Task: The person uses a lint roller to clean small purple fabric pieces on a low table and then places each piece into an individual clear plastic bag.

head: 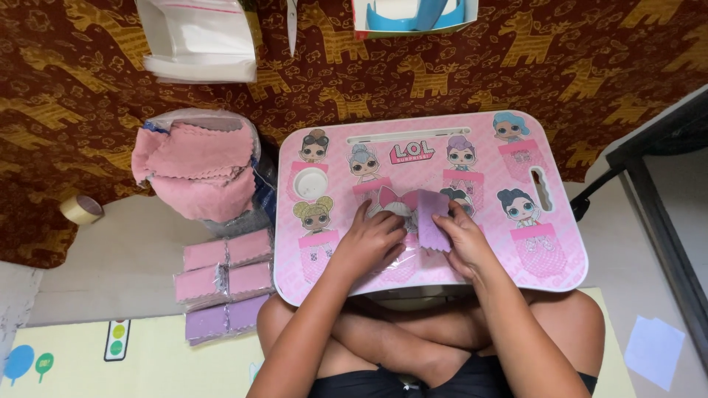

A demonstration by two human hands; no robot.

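Note:
A pink lap table printed with cartoon dolls stands over my crossed legs. My left hand lies flat on a clear plastic sleeve on the table's middle. Between thumb and fingers, my right hand pinches a small folded purple cloth with zigzag edges, held at the sleeve's right side. The cloth's lower edge meets the plastic; whether it is inside the sleeve I cannot tell.
A heap of pink cloths fills a plastic bag to the table's left. Below it lie packed pink and purple cloth stacks. A tape roll, clear bags and a blue-and-white box lie farther off. A dark furniture frame stands right.

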